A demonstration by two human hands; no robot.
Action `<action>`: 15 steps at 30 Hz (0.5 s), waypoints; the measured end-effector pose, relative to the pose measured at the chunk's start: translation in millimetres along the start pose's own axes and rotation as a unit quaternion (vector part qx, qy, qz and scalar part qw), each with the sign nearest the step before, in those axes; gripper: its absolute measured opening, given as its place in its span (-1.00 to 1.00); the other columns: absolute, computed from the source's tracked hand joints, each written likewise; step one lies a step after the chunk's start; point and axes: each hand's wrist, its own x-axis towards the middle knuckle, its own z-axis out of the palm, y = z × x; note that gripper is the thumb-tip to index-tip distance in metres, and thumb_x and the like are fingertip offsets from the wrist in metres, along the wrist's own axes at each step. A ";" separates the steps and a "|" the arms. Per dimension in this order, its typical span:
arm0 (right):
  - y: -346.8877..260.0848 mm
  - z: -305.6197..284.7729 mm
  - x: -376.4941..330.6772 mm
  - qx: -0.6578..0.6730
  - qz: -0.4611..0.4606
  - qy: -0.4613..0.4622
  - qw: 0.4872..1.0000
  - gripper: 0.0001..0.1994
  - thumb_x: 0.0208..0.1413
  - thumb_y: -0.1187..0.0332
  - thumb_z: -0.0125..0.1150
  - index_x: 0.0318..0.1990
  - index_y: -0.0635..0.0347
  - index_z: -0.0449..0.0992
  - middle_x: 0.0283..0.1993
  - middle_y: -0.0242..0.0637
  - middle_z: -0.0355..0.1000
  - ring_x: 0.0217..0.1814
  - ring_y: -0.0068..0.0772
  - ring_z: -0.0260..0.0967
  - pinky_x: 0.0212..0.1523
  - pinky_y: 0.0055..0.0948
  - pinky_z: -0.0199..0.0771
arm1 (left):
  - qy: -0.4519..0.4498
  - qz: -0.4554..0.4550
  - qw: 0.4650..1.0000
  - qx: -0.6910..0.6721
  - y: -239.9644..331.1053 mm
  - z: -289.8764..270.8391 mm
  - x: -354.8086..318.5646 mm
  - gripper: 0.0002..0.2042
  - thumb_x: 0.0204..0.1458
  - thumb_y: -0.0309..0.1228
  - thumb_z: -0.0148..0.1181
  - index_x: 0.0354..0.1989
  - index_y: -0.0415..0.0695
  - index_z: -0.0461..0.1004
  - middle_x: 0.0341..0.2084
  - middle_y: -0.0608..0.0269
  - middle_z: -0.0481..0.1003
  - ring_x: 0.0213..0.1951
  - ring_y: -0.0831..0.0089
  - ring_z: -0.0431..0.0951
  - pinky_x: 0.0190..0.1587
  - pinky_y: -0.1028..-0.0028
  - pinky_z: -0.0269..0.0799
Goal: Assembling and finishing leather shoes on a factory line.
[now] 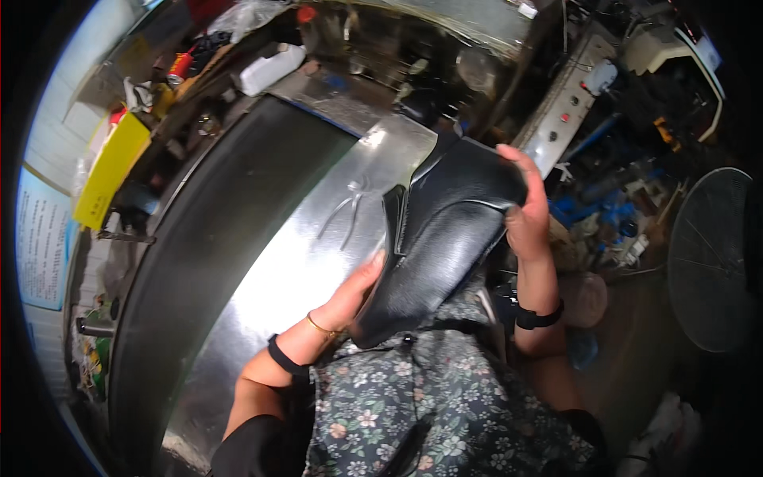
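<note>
Two hands grasp one glossy black piece (453,230): left hand (355,288) at its lower left edge, right hand (529,211) at its upper right end. Piece sits between metal worktop (266,298) and floral apron (413,405).

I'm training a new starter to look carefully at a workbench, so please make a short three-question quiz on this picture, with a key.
1. Does one hand hold the black glossy piece, or do both?
2. True or false: bright metal surface lies between the wide dark strip and the black glossy piece.
3. Where is the gold-coloured bangle worn? A) right wrist B) left wrist C) neither wrist

Key:
1. Both: the left hand at its lower left edge, the right hand at its upper right end.
2. True.
3. B.
</note>
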 end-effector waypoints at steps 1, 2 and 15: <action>-12.3 -1.1 -5.6 -0.051 0.067 0.010 0.996 -0.39 0.02 0.34 0.42 0.23 0.21 0.33 0.18 -0.28 0.36 0.15 -0.40 0.37 0.17 -0.43 0.33 | -0.047 0.096 0.988 0.111 10.5 -2.1 16.2 -0.28 0.27 -0.05 -0.03 0.42 -0.30 -0.07 0.37 -0.03 0.09 0.39 0.27 0.06 0.41 0.33 -0.09; -17.6 -0.5 -8.9 -0.135 0.056 -0.038 0.989 -0.46 0.02 0.43 0.38 0.19 0.21 0.37 0.15 -0.26 0.40 0.13 -0.41 0.40 0.14 -0.43 0.36 | -0.037 0.107 0.981 0.158 10.8 0.9 32.6 -0.20 0.22 -0.01 0.06 0.42 -0.33 -0.10 0.37 -0.06 0.08 0.39 0.25 0.05 0.40 0.34 -0.08; 23.0 -1.5 -19.2 -0.167 0.130 -0.136 0.968 -0.50 0.10 0.44 0.28 0.21 0.36 0.34 0.10 0.04 0.47 0.17 -0.17 0.45 0.14 -0.35 0.40 | 0.057 0.155 0.853 0.496 12.8 40.4 104.1 -0.04 -0.17 -0.23 0.49 0.38 -0.28 0.02 0.34 -0.35 0.03 0.41 -0.10 0.02 0.39 0.21 0.02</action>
